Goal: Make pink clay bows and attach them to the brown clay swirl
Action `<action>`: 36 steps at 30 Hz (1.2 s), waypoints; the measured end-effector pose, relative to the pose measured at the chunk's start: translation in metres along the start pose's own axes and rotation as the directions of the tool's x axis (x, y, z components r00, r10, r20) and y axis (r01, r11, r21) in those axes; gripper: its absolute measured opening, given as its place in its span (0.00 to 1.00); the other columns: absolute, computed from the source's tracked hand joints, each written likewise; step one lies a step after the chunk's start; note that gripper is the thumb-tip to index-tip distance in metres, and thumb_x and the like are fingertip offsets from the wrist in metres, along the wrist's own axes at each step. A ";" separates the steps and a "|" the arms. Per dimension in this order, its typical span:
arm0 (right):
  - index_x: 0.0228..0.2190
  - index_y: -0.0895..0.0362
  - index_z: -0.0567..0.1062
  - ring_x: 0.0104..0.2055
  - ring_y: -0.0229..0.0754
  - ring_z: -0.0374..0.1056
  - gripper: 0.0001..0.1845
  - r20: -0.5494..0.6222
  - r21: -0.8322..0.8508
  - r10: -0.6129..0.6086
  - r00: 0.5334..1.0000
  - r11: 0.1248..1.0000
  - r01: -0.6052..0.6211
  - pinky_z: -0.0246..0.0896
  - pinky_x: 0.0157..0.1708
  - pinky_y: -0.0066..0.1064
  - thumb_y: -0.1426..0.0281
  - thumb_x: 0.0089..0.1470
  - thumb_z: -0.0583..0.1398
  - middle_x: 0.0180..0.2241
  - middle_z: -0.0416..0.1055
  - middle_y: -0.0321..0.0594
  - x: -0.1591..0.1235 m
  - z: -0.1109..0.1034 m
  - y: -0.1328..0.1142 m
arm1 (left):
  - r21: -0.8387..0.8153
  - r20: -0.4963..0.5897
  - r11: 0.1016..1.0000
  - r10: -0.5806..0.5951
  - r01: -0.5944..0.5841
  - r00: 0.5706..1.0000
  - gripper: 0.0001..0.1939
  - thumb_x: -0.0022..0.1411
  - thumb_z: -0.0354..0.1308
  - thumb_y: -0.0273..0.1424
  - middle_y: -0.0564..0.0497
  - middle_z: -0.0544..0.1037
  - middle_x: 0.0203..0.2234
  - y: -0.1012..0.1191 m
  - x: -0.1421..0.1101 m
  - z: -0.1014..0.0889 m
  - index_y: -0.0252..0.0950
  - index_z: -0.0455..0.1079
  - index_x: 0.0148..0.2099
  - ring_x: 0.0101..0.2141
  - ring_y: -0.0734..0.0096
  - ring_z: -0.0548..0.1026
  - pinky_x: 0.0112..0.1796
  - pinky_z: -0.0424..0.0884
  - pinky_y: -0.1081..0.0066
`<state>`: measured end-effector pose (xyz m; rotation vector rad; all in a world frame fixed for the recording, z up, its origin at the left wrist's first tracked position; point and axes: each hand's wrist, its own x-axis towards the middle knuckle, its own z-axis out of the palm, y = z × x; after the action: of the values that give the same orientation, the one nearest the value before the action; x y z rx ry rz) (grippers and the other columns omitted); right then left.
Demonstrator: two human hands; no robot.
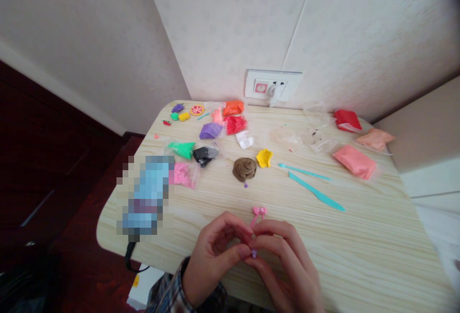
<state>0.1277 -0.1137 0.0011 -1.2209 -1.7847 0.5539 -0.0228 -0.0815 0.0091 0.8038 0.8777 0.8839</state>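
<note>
My left hand (224, 250) and my right hand (283, 260) meet at the front of the table, fingertips pinched together around a small piece of purple clay (254, 253). Both hands are closed on it, and the fingers partly hide its shape. Just beyond my fingertips lies a pink clay bow (259, 211) with two thin tails. Farther back sits a brown swirled clay mound (245, 169), with a tiny purple bit (246, 185) at its near side. A yellow cup-like clay piece (264, 158) stands beside the mound.
Two turquoise modelling tools (316, 191) lie right of centre. Clay packets, such as a green one (182, 150) and a salmon one (355, 161), spread along both sides. A pixelated device (147, 195) with a cable rests at left. Small clay fruits (184, 117) sit at the far left corner.
</note>
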 end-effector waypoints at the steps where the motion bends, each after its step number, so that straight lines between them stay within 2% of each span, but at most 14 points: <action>1: 0.38 0.53 0.69 0.38 0.39 0.69 0.09 -0.005 0.001 0.001 1.000 1.000 -0.001 0.69 0.36 0.28 0.76 0.54 0.58 0.36 0.70 0.40 0.000 0.000 0.000 | 0.002 0.010 1.000 0.010 -0.010 1.000 0.06 0.52 0.67 0.28 0.53 0.76 0.27 0.000 0.000 0.000 0.36 0.74 0.34 0.32 0.76 0.74 0.34 0.69 0.78; 5: 0.37 0.54 0.69 0.39 0.38 0.69 0.08 -0.017 0.000 -0.004 1.000 1.000 0.004 0.69 0.38 0.27 0.77 0.54 0.58 0.37 0.69 0.39 -0.003 -0.001 0.000 | 0.013 0.052 0.999 0.048 -0.049 0.997 0.07 0.53 0.66 0.30 0.53 0.76 0.28 -0.002 0.001 -0.001 0.36 0.74 0.35 0.32 0.76 0.73 0.36 0.69 0.78; 9: 0.35 0.53 0.69 0.40 0.38 0.69 0.09 -0.015 -0.005 0.005 1.000 1.000 -0.005 0.69 0.38 0.27 0.78 0.54 0.57 0.38 0.68 0.40 -0.003 0.000 0.001 | 0.051 0.083 0.997 0.058 -0.063 0.995 0.11 0.50 0.68 0.32 0.53 0.76 0.29 -0.003 -0.001 -0.002 0.36 0.73 0.37 0.34 0.74 0.73 0.37 0.69 0.76; 15: 0.34 0.53 0.70 0.39 0.39 0.70 0.10 -0.059 -0.006 -0.015 0.998 1.000 0.015 0.70 0.34 0.28 0.78 0.53 0.54 0.37 0.69 0.41 0.004 0.002 -0.004 | 0.158 0.084 0.986 0.038 -0.051 0.996 0.12 0.48 0.69 0.26 0.52 0.77 0.31 -0.002 -0.003 0.002 0.36 0.72 0.36 0.36 0.70 0.75 0.38 0.68 0.74; 20: 0.38 0.53 0.71 0.40 0.39 0.69 0.13 -0.045 -0.060 -0.036 0.998 0.998 0.034 0.70 0.37 0.28 0.80 0.53 0.55 0.39 0.71 0.40 0.007 0.004 -0.005 | 0.076 -0.002 0.995 0.067 -0.067 0.998 0.08 0.50 0.67 0.26 0.54 0.78 0.28 0.001 -0.001 0.002 0.36 0.72 0.33 0.33 0.73 0.76 0.36 0.70 0.77; 24: 0.40 0.55 0.71 0.41 0.38 0.69 0.12 -0.055 -0.071 -0.057 0.997 0.996 0.053 0.70 0.38 0.27 0.79 0.54 0.56 0.39 0.70 0.42 0.006 0.003 -0.005 | 0.025 -0.063 0.999 0.028 -0.026 0.998 0.07 0.50 0.68 0.26 0.54 0.80 0.26 0.001 0.001 0.002 0.37 0.73 0.32 0.30 0.74 0.78 0.33 0.71 0.79; 29: 0.35 0.54 0.71 0.41 0.37 0.69 0.07 -0.107 -0.067 -0.001 0.994 0.998 -0.007 0.69 0.38 0.25 0.76 0.56 0.56 0.38 0.69 0.41 0.005 0.001 -0.005 | 0.086 -0.028 0.996 0.023 -0.020 0.999 0.02 0.55 0.64 0.26 0.54 0.82 0.25 0.001 0.002 0.005 0.38 0.75 0.33 0.27 0.75 0.79 0.32 0.73 0.79; 36: 0.37 0.55 0.71 0.41 0.38 0.69 0.05 -0.104 -0.058 0.006 0.995 0.998 -0.012 0.69 0.39 0.27 0.74 0.56 0.57 0.37 0.70 0.41 0.005 0.000 -0.006 | 0.086 -0.023 0.994 0.064 -0.062 0.998 0.08 0.55 0.64 0.25 0.56 0.82 0.24 0.001 -0.003 0.005 0.39 0.70 0.37 0.28 0.76 0.80 0.33 0.73 0.80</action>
<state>0.1241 -0.1113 0.0076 -1.2751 -1.7191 0.4381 -0.0203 -0.0845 0.0130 0.8999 0.9216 0.9189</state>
